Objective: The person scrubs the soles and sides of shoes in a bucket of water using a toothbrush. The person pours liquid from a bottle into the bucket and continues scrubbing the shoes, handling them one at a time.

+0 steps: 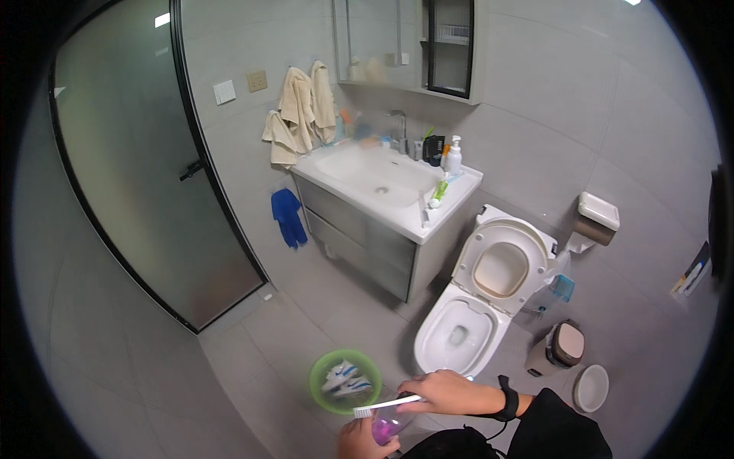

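Note:
At the bottom of the view my left hand [362, 439] is wrapped around a clear bottle [385, 429] with pink liquid low in it. My right hand [441, 393], with a black band at the wrist, holds a white toothbrush [390, 403], bristles towards the left, and its fingers are at the bottle's dark top. Whether the cap is on cannot be told. Just beyond my left hand a green basin [313, 385] stands on the floor, holding a pair of white shoes with blue marks [347, 380].
A toilet [421, 338] with raised lid stands ahead, beside a sink cabinet [338, 224] bearing bottles and a green tube [440, 192]. At right are a lidded bin [542, 354] and a white bucket [591, 389]. A frosted door [143, 172] is at left.

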Tool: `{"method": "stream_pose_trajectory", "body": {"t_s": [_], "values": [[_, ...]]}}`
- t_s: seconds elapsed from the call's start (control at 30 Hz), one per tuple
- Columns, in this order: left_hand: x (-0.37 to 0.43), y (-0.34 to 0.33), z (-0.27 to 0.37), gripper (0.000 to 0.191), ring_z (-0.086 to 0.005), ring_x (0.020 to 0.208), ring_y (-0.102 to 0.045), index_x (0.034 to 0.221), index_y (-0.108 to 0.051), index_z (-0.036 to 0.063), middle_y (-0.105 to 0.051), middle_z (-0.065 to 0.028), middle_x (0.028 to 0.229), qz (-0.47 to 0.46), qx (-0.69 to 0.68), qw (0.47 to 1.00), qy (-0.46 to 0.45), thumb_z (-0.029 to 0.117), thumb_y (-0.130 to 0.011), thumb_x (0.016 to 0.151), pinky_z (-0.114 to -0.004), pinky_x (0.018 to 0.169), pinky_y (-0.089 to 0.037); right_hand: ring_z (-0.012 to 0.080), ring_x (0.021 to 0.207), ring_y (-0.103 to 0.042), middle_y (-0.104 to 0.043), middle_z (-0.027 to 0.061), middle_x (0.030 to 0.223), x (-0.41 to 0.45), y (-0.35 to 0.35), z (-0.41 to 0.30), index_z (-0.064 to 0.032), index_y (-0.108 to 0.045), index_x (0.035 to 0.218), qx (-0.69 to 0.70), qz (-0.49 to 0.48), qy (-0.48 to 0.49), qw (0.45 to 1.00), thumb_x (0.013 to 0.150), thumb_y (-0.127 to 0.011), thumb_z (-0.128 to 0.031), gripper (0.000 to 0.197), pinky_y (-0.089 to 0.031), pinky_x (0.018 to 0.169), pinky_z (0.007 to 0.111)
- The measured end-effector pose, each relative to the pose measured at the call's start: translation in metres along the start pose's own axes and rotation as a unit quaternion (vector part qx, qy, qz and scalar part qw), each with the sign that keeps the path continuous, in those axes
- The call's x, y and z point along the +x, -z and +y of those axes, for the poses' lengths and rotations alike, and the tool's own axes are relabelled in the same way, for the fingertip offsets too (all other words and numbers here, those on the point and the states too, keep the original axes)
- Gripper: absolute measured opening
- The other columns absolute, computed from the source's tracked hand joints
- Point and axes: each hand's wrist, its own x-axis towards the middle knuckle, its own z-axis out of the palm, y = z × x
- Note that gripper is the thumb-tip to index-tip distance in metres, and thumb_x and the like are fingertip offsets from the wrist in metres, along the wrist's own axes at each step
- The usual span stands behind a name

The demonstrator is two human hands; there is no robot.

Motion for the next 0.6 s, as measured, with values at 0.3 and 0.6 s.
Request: {"method": "stream_pose_trajectory", "body": {"t_s": [0.3,0.6], "values": [[0.099,0.059,-0.086,0.066,-0.0318,0.088,-0.053,0.114,-0.032,-0.0014,-0.052,-0.0204,0.094,-0.193,-0.138,0.961,0.142,0.021,-0.065,0.061,-0.039,0.074,-0.042,0.0314,0.068,-0.054,-0.053,0.0095,0.086,0.115,0.026,0.001,-0.0112,-0.049,0.1,0.107,0.07,0.095,0.987,0.078,-0.049,-0.031,0.029,-0.044,0.056,0.038],[0.185,0.089,-0.178,0.067,-0.0255,0.086,-0.054,0.116,-0.033,0.0014,-0.053,-0.0173,0.093,-0.206,-0.261,0.94,0.076,0.019,-0.067,0.06,-0.035,0.073,-0.043,0.028,0.079,-0.053,-0.049,0.0072,0.097,0.212,0.059,-0.009,-0.0076,-0.045,0.105,0.136,0.047,0.048,0.988,0.08,-0.05,-0.022,0.029,-0.043,0.064,0.036]]}}
